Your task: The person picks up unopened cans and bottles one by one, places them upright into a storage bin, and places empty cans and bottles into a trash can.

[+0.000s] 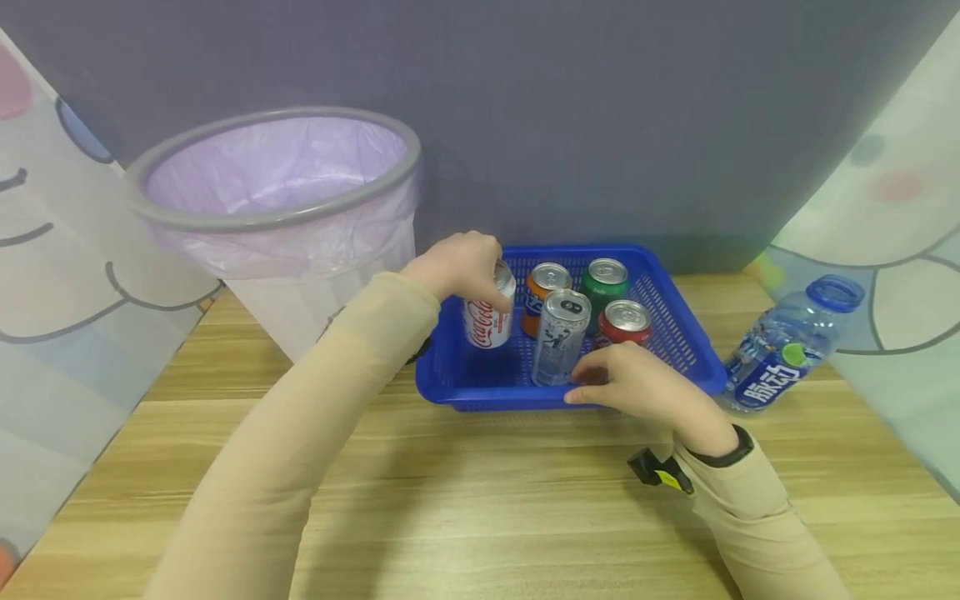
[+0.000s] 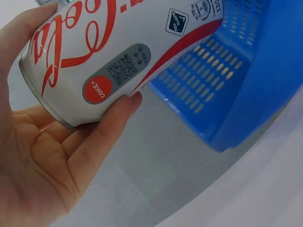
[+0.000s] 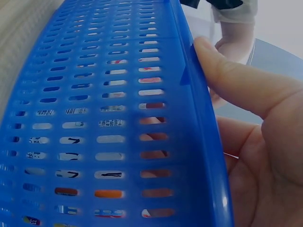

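My left hand (image 1: 463,265) grips a white Coca-Cola can (image 1: 489,321) near its top, at the left side of the blue plastic basket (image 1: 480,393). In the left wrist view the fingers wrap round the can (image 2: 118,56), with its red lettering and a grey code label facing the camera. My right hand (image 1: 633,379) pinches the basket's front rim, thumb outside; its fingers show through the slots in the right wrist view. Inside the basket stand a tall silver can (image 1: 561,337), an orange can (image 1: 534,304), a green can (image 1: 603,287) and a red can (image 1: 626,321).
A tall white bin (image 1: 273,221) with a grey rim and a pale purple liner stands left of the basket. To the right, a clear plastic bottle (image 1: 780,358) with a blue label leans against the basket's corner. A grey panel (image 1: 600,125) rises behind the wooden table (image 1: 465,517).
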`<state>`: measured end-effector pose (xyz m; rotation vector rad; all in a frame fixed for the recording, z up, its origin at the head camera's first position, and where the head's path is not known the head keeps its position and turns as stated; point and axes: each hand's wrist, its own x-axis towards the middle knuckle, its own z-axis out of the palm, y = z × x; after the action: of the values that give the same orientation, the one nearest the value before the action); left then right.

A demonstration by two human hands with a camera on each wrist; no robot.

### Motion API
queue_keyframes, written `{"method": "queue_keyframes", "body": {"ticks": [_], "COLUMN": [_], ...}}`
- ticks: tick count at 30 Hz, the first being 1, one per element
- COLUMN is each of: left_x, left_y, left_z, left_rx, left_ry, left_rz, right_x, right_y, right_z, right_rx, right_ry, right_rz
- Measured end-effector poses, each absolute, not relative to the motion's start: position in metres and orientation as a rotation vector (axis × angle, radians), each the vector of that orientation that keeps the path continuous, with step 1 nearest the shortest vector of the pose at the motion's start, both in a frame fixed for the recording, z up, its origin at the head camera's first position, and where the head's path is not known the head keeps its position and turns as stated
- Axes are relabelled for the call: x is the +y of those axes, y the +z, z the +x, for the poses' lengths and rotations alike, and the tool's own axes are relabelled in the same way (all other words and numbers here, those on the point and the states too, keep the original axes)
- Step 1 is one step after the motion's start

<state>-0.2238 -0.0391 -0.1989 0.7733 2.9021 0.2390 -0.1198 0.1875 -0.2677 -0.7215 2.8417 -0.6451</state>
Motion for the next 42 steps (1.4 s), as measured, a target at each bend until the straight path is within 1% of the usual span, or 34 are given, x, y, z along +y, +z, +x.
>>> {"method": "queue_keyframes", "body": {"ticks": [13, 26, 42], "left_x": [-0.034, -0.027, -0.022], "left_y": [-0.218, -0.229, -0.241], "left_z": [-0.24, -0.242, -0.245], "left_rx": [2.876, 2.828, 2.826], "left_ry": [0.314, 0.347, 0.411], "left_rz": [0.657, 0.556, 0.5], "right_x": [0.185, 0.184, 0.187], "right_y": [-0.267, -0.268, -0.268], "right_z": [-0.121, -0.121, -0.12], "right_rx": [2.819, 2.802, 2.795], "right_ry": [-0.611, -0.629, -0.658], "right_rz": [-0.678, -0.668, -0.708]}}
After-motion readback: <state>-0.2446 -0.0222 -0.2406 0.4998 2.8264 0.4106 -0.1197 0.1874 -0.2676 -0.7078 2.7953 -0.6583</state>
